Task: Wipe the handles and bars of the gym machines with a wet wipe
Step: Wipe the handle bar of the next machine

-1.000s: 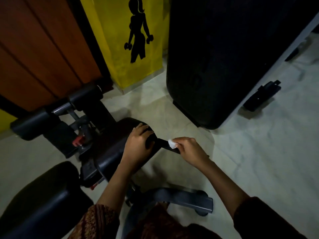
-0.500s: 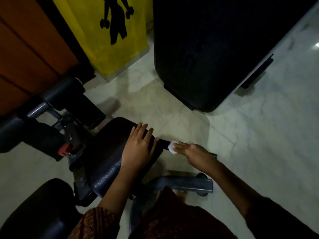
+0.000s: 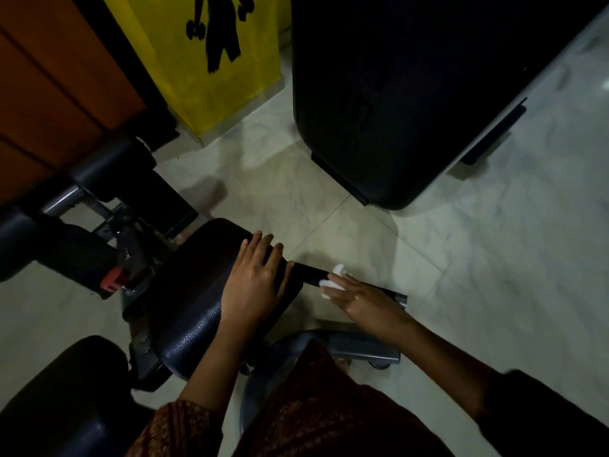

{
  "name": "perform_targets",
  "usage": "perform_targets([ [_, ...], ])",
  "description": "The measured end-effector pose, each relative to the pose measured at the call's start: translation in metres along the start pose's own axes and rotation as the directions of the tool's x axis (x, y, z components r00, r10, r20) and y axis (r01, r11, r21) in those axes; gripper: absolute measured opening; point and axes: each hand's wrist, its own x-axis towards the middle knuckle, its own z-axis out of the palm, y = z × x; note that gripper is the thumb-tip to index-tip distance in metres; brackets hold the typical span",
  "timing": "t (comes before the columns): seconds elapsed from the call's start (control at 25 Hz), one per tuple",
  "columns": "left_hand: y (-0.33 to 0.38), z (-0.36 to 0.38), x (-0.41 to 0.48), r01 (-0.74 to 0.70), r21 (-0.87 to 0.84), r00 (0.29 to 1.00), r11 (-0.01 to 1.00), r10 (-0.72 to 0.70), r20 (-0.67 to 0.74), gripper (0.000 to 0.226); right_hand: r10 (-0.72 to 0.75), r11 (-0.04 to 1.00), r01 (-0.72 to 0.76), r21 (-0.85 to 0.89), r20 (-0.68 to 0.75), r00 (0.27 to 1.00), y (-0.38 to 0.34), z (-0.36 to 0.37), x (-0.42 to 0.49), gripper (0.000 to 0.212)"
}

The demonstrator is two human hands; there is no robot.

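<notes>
A black handle bar [image 3: 309,274] sticks out to the right from under the black seat pad [image 3: 191,291] of a gym bench, ending in a grey cap [image 3: 402,300]. My right hand [image 3: 365,300] lies over the bar with its fingers stretched out and presses a white wet wipe [image 3: 331,280] onto it. The wipe bunches out past my fingertips. On the seat pad's right edge, my left hand [image 3: 253,282] rests flat with its fingers straight, next to where the bar starts.
A big black machine housing [image 3: 395,94] stands on the pale tiled floor just beyond. At far left are a yellow panel [image 3: 214,77] and a wooden wall [image 3: 49,77]. Foam rollers [image 3: 108,166], a red knob [image 3: 113,280] and the grey base foot [image 3: 362,349] surround the seat.
My right hand went from gripping the bar with the wipe to lying stretched along it, wipe under the fingertips. My left hand flattened on the seat. The view tilted downward.
</notes>
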Motion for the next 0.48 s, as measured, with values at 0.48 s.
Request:
perform_targets([
  [0.48,0.000,0.001,0.000,0.006,0.028,1.000,1.000,-0.006,-0.003,0.043,0.215,0.952,-0.210,0.222,0.002,0.977,0.002,-0.010,0.027,0.051],
])
